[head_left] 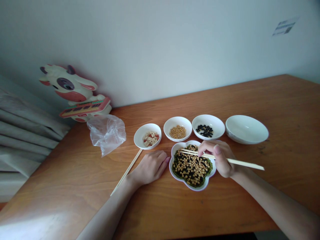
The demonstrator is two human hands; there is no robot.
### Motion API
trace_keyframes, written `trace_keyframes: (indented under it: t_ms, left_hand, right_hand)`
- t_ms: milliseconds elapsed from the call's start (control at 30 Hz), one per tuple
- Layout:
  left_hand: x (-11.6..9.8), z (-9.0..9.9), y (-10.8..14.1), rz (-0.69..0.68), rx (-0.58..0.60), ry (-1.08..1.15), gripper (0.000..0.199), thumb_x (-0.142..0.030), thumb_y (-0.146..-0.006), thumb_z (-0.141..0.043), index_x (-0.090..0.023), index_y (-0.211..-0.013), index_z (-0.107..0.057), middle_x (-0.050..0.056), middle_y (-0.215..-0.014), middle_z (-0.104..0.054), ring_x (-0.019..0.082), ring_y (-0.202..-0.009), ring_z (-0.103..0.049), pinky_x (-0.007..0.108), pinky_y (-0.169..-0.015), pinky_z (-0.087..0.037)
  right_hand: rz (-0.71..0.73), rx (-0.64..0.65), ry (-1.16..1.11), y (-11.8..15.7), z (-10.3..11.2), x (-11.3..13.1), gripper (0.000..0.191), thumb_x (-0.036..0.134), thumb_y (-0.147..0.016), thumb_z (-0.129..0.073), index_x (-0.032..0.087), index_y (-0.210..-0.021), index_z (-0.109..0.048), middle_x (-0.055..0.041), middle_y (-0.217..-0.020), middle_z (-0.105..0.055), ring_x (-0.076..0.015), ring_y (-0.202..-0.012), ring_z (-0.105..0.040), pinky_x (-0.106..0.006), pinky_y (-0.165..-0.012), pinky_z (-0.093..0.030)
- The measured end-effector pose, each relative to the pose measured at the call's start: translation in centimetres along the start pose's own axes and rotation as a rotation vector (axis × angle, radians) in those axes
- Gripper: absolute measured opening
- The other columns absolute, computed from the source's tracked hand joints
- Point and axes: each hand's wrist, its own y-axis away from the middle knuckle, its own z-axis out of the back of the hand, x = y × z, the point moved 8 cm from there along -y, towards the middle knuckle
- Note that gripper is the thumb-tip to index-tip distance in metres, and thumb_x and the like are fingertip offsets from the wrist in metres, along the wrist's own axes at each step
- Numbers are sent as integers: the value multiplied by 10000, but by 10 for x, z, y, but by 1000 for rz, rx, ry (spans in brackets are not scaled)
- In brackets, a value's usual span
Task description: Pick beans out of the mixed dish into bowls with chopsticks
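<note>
Right of centre in the frame, our right hand point(221, 158) pinches a pair of chopsticks point(242, 163), fingers closed around them toward the tip end. The tips lie close together over the mixed beans point(192, 166) in the flower-shaped dish point(197, 189), just below the frame's centre; we cannot tell whether a bean sits between them. Our left hand point(150, 168) rests on the bench point(75, 183) just left of the dish, fingers curled, and we cannot tell whether they hold anything.

To work cleanly, we probably want the tips even and only slightly parted, gripping one bean across its middle, since round beans seem likely to roll from a crooked pinch. A light squeeze should beat a hard one. Our left fingers could steady the dish's edge. The bowl of tan beans point(177, 120) and the bowl of black beans point(218, 125) stand just above it in the frame, so any lift should clear their rims.
</note>
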Motion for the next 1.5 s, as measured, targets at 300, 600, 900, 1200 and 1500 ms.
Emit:
trace_keyframes:
  t_ms: [300,600,900,1200,1500]
  left_hand:
    - [0,0,1,-2,-4,12,320,-307,-1151,-346,-197,-896,-507,36,-879,-627,165,-738,-568,305,-704,-409]
    - [1,0,0,7,2,14,325,-312,-1150,-350,-196,-898,-520,39,-882,-631,170,-745,-572,312,-707,-418]
    - [0,0,1,-4,-12,14,316,-308,-1148,-360,-196,-898,-516,37,-875,-631,166,-736,-569,314,-697,-413]
    - [0,1,0,7,-18,12,320,-303,-1143,-367,-197,-888,-528,38,-860,-632,170,-726,-571,317,-682,-414]
    - [1,1,0,6,-11,36,314,-303,-1141,-373,-198,-889,-527,41,-872,-638,169,-742,-584,310,-692,-423]
  right_hand:
    - [10,15,24,-1,-1,0,673,585,-1123,-192,212,-841,-677,-37,-745,-649,-185,-681,-584,-358,-702,-402]
    - [-5,53,17,0,-6,0,728,652,-1098,-155,216,-855,-684,-50,-792,-691,-201,-726,-636,-366,-716,-428]
    - [0,90,39,-1,-9,1,685,633,-1102,-190,213,-868,-677,-56,-787,-682,-201,-701,-622,-361,-682,-420]
    - [-7,8,37,4,-4,-2,637,549,-1126,-228,218,-855,-701,-51,-785,-705,-199,-691,-632,-366,-679,-421]
    - [-30,17,-18,2,-4,-5,716,629,-1103,-167,219,-831,-686,-54,-765,-690,-206,-687,-619,-370,-675,-427]
